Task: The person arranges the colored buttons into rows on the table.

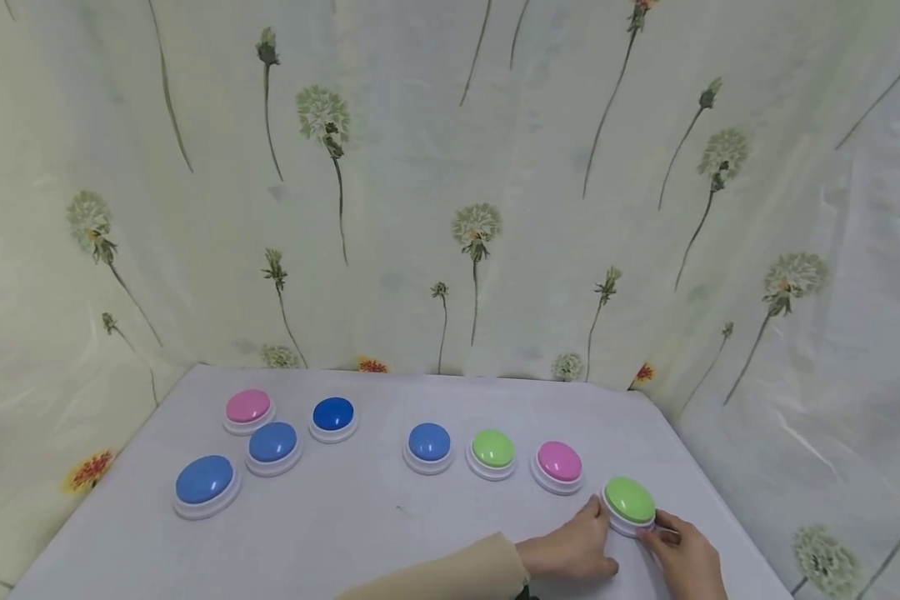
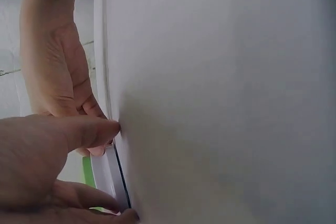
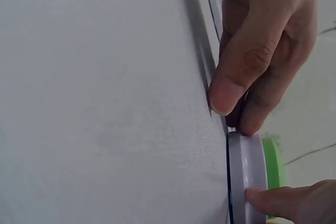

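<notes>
A green push button (image 1: 630, 500) with a round white base lies on the table near its right side. My left hand (image 1: 573, 546) is at its left, fingertips touching the base's edge and the thumb held away toward the near side. At the button's right, my right hand (image 1: 686, 557) pinches the base's rim with thumb and fingers. In the right wrist view the right thumb presses the side of the white base (image 3: 244, 171), while the left fingertips meet its other end. The left wrist view shows both hands about the same base (image 2: 107, 174), which they partly hide.
To the left along the table (image 1: 360, 533) sit a pink button (image 1: 559, 461), a light green button (image 1: 492, 448) and a blue button (image 1: 429, 442). Farther left are several more blue ones and another pink button (image 1: 247, 406). A flower-patterned curtain (image 1: 390, 208) surrounds the table's back and sides.
</notes>
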A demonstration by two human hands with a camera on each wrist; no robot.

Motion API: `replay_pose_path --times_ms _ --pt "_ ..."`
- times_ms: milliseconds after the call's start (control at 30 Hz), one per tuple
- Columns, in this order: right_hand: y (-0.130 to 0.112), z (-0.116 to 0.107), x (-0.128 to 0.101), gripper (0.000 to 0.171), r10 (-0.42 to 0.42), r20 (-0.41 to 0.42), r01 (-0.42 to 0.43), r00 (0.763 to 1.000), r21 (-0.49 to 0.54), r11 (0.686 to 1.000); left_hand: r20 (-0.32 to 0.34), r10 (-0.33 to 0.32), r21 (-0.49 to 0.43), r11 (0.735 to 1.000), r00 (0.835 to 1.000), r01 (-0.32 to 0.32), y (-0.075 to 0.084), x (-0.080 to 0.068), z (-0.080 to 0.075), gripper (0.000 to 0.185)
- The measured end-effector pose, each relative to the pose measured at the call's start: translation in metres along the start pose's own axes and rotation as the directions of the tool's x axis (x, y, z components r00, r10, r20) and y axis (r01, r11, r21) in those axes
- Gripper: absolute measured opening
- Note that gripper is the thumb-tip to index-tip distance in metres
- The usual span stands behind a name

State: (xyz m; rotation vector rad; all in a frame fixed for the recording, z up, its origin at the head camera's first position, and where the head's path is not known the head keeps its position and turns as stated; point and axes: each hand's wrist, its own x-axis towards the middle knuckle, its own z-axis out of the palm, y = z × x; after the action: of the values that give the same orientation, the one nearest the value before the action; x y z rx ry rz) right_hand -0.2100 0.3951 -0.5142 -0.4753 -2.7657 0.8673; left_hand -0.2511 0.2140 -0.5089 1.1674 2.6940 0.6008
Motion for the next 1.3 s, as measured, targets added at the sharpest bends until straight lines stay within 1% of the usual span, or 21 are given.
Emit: replay_pose_path --times_ms 67,267,433,567,700,800,867,933,1000,1033,1100,1167,1233,1300 --pt "0.0 0.001 0.004 0.061 -0.021 -0.02 0.021 1.0 -0.001 1.0 0.017 -0.017 0.007 1.0 1.0 0.017 0.002 0.004 -0.001 0.081" --pt "-0.002 0.005 0.02 0.057 -0.018 -0.038 0.018 0.999 -0.002 1.0 0.068 -0.063 -0.004 0.998 0.996 0.063 0.008 0.017 -0.004 0.079" --pt "-0.005 0.007 0.028 0.054 -0.066 -0.046 0.066 0.997 -0.001 0.998 0.073 -0.084 -0.02 0.996 0.994 0.085 0.008 0.026 -0.003 0.079" --pt "-0.006 0.009 0.031 0.055 -0.074 -0.055 0.074 0.996 0.004 0.997 0.066 -0.078 -0.017 0.997 0.995 0.079 0.006 0.03 -0.001 0.08" --pt "-0.006 0.01 0.032 0.055 -0.077 -0.058 0.077 0.995 0.0 0.997 0.044 -0.066 0.015 0.998 0.997 0.065 0.004 0.033 0.001 0.081" --pt "-0.007 0.01 0.031 0.057 -0.066 -0.033 0.066 0.997 -0.003 0.998 0.041 -0.055 0.02 0.998 0.998 0.054 0.002 0.033 0.001 0.081" --pt "-0.009 0.01 0.029 0.059 -0.046 0.002 0.046 0.999 -0.008 0.999 0.045 -0.041 0.009 0.999 0.998 0.04 0.0 0.032 0.002 0.081" --pt "-0.012 0.01 0.025 0.064 -0.022 0.043 0.023 0.999 -0.021 1.0 0.052 -0.023 0.002 1.0 0.998 0.022 -0.004 0.029 0.002 0.079" --pt "-0.016 0.011 0.019 0.069 0.002 0.081 0.002 0.997 -0.043 0.999 0.065 0.012 0.0 1.0 0.998 -0.012 -0.008 0.024 0.001 0.077" --pt "-0.017 0.011 0.016 0.072 0.006 0.096 0.0 0.995 -0.061 0.998 0.07 0.031 0.005 1.0 0.997 -0.031 -0.01 0.021 0.0 0.074" --pt "-0.023 0.01 0.006 0.078 0.008 0.118 0.004 0.993 -0.096 0.995 0.084 0.086 0.034 0.995 0.993 -0.089 -0.016 0.013 -0.003 0.067" --pt "-0.03 0.009 -0.004 0.081 -0.006 0.131 0.023 0.991 -0.127 0.992 0.106 0.143 0.051 0.988 0.984 -0.149 -0.022 0.004 -0.008 0.062" --pt "-0.038 0.01 -0.012 0.084 -0.03 0.145 0.052 0.989 -0.151 0.987 0.122 0.206 0.064 0.975 0.971 -0.215 -0.029 -0.006 -0.012 0.057" --pt "-0.047 0.011 -0.02 0.082 -0.05 0.165 0.076 0.985 -0.156 0.985 0.166 0.259 0.028 0.963 0.952 -0.267 -0.035 -0.016 -0.018 0.053"
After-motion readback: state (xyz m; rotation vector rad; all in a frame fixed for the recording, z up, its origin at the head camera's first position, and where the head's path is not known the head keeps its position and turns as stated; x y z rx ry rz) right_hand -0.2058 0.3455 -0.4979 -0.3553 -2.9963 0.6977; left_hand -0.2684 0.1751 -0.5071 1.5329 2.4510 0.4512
